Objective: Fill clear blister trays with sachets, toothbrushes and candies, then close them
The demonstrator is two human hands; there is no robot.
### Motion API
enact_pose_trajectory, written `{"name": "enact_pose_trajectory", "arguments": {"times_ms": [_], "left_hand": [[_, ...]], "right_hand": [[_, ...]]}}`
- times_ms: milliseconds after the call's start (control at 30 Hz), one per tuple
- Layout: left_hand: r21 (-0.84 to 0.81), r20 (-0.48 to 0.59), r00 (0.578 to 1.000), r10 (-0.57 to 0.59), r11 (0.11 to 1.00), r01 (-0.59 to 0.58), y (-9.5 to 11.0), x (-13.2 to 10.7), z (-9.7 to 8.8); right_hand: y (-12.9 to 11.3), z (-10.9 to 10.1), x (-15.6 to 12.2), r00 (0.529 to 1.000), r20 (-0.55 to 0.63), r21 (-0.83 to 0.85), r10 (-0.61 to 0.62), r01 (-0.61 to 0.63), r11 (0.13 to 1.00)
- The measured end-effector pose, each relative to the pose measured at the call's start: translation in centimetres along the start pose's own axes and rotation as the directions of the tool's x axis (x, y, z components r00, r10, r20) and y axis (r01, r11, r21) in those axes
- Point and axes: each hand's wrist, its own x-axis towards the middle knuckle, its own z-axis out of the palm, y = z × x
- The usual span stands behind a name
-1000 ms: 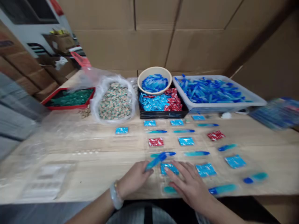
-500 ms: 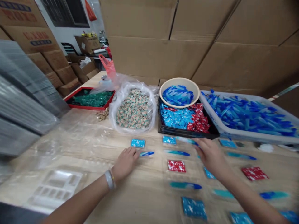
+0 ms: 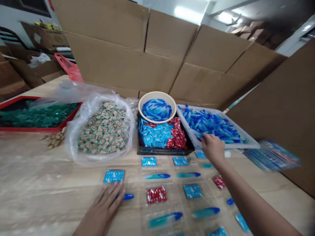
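Note:
My left hand (image 3: 107, 205) lies over a slim blue plastic piece (image 3: 128, 196), fingers stretched out and slightly spread. Just beyond its fingertips is a blue patterned packet (image 3: 113, 176). At the front edge of the white basket (image 3: 249, 145), my right hand (image 3: 213, 149) is closed, with a slim light-blue and blue plastic piece (image 3: 198, 134) at its fingertips. Motion blur softens this grip. Clear trays to the left of my right forearm hold blue packets (image 3: 192, 191), a red packet (image 3: 157, 195) and several teal-and-blue pieces (image 3: 206, 212).
Behind the trays stand a black bin (image 3: 162, 152) of blue and red packets, a cream bowl (image 3: 139, 106) of blue pieces and a clear bag (image 3: 73, 144) of small beige-green squares. A red-rimmed tray (image 3: 71, 119) sits left. Cardboard (image 3: 118, 62) walls the back.
The view has swung right. My right hand has moved from above the packet rows to the white basket's edge. My left hand, bunched by a blue piece before, now lies flatter with fingers extended.

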Motion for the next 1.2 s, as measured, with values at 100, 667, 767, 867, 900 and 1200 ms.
{"name": "enact_pose_trajectory", "arguments": {"times_ms": [100,667,767,867,900,1200], "left_hand": [[-0.153,0.051,0.994,-0.1,0.982,0.107,2.3,0.1,-2.4],[-0.116,0.189,0.803,-0.565,0.8,0.589,-0.5,-15.5,-7.7],[-0.155,0.177,0.823,-0.539,0.811,0.564,-0.2,-13.8,-6.9],[-0.253,0.186,0.865,-0.465,0.828,0.5,-0.3,-10.0,-6.5],[-0.287,0.199,0.882,-0.428,0.835,0.47,-0.4,-8.5,-6.3],[-0.424,0.13,0.896,-0.424,0.793,0.437,-4.5,-2.1,-6.2]], "right_hand": [[1.1,0.1,2.2,0.992,0.109,-0.013,0.062,-0.061,0.998],[-28.9,-8.8,-13.8,0.581,0.11,0.688,-0.807,0.541,0.483],[-28.4,-8.2,-15.6,0.558,0.15,0.541,-0.816,0.645,0.541],[-27.8,-7.0,-16.7,0.56,0.108,0.501,-0.821,0.683,0.532],[-27.7,-6.6,-16.9,0.549,0.081,0.508,-0.832,0.696,0.508],[-27.8,-5.8,-11.8,0.615,-0.036,0.667,-0.788,0.602,0.439]]}}
